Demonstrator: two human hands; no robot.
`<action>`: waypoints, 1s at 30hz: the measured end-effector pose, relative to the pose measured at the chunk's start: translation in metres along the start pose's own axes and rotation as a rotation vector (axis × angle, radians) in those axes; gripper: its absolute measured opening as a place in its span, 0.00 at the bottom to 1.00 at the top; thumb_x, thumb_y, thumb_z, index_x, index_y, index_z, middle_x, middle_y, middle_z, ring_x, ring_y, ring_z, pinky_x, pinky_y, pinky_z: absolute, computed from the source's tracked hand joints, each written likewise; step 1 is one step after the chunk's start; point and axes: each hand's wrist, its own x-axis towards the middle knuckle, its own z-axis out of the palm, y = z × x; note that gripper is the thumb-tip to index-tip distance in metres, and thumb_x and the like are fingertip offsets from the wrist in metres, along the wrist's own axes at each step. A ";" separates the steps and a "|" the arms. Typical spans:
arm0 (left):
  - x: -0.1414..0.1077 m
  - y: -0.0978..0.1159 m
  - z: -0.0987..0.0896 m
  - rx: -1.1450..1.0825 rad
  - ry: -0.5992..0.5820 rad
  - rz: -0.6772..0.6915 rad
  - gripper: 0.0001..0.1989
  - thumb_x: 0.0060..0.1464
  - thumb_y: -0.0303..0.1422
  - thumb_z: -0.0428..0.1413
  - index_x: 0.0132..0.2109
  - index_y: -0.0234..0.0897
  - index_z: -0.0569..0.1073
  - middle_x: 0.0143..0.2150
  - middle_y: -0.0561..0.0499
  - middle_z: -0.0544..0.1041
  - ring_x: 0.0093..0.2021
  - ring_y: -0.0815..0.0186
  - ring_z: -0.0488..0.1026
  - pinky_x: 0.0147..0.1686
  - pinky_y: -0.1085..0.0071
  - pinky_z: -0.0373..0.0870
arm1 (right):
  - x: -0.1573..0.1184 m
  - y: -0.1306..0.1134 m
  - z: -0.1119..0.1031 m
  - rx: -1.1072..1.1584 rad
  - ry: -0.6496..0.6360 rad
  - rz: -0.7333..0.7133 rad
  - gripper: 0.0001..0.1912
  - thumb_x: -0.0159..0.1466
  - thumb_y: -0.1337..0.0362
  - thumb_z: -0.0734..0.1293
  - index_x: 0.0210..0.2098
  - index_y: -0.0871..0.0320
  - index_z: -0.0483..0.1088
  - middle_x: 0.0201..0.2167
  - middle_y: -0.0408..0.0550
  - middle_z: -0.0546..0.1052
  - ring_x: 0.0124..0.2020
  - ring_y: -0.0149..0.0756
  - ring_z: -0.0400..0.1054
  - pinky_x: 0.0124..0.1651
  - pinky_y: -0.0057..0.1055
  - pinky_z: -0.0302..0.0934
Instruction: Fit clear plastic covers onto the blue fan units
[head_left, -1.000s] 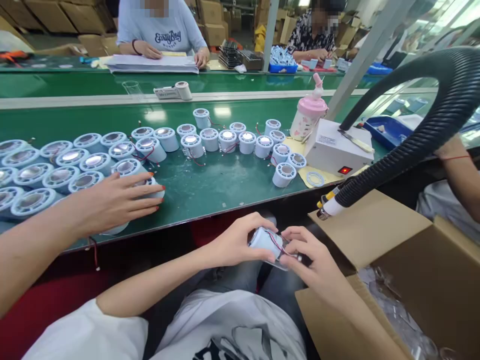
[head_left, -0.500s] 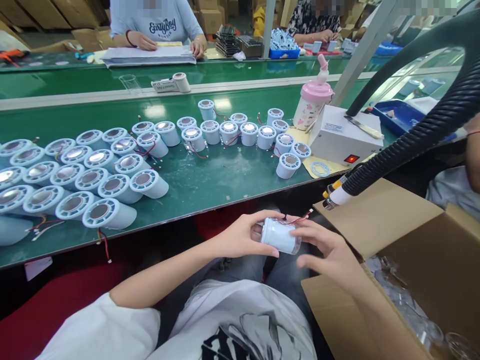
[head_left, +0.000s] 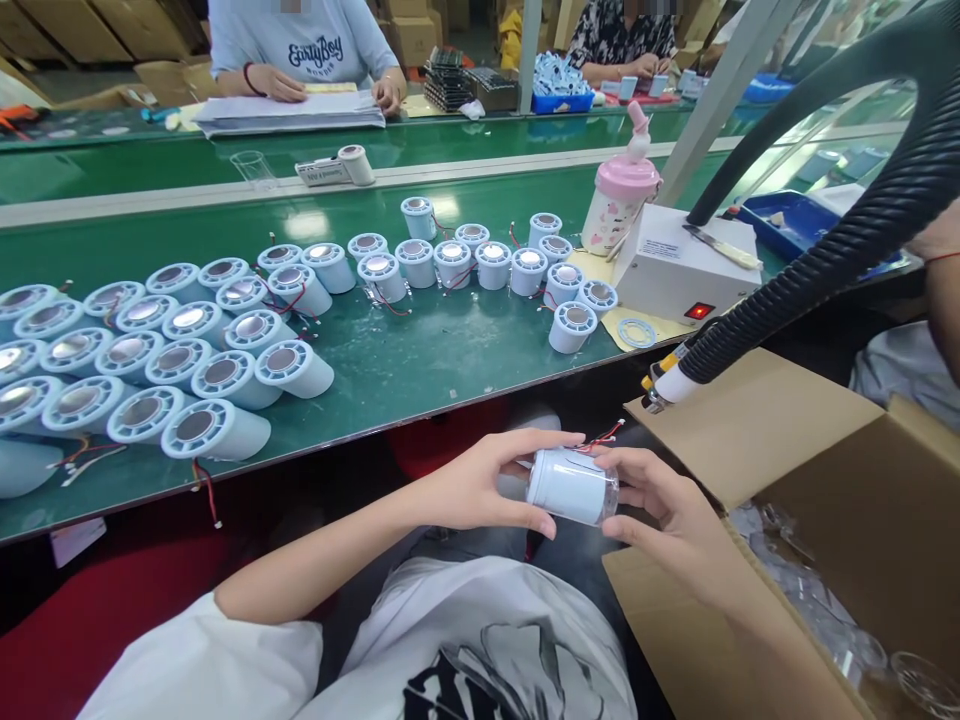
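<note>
Above my lap, my left hand point(head_left: 499, 485) grips the left end of a light blue cylindrical housing point(head_left: 562, 485), thumb below and fingers over the top. The housing lies on its side. A clear plastic cup point(head_left: 611, 497) surrounds its right part, with its transparent end showing past the blue wall. My right hand point(head_left: 660, 500) has its thumb and fingers closed about that clear end. Thin red and dark wires with a small white connector point(head_left: 619, 424) stick up behind the housing, between both hands.
Several blue housings point(head_left: 217, 430) stand on the green table point(head_left: 420, 370). A white box point(head_left: 682, 270) with a lit red switch and a pink-lidded cup point(head_left: 622, 205) are behind. A black hose point(head_left: 817, 260) hangs right, over a carton point(head_left: 847, 560) of clear cups. People sit opposite.
My right hand has closed in on the clear end, its thumb now touching. The housing has shifted slightly right and down, and more of the clear cup shows.
</note>
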 end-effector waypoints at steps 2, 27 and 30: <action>0.000 0.001 0.000 0.014 -0.003 0.005 0.39 0.43 0.31 0.68 0.62 0.46 0.64 0.61 0.44 0.69 0.58 0.56 0.69 0.56 0.62 0.67 | -0.001 -0.002 0.000 0.056 -0.001 0.038 0.18 0.61 0.60 0.71 0.49 0.46 0.66 0.52 0.45 0.71 0.50 0.38 0.69 0.49 0.32 0.68; -0.002 0.003 -0.002 0.097 -0.030 0.082 0.37 0.44 0.31 0.67 0.62 0.46 0.65 0.61 0.43 0.68 0.61 0.54 0.65 0.57 0.62 0.67 | 0.009 0.007 0.008 0.477 -0.020 0.351 0.23 0.61 0.44 0.67 0.43 0.57 0.63 0.29 0.45 0.76 0.26 0.33 0.74 0.29 0.27 0.70; -0.002 0.003 -0.002 0.087 -0.033 0.083 0.38 0.44 0.31 0.67 0.62 0.45 0.64 0.61 0.43 0.67 0.61 0.54 0.65 0.57 0.61 0.66 | 0.011 0.004 0.011 0.521 -0.025 0.390 0.26 0.60 0.41 0.65 0.41 0.58 0.63 0.27 0.45 0.77 0.23 0.33 0.74 0.25 0.24 0.68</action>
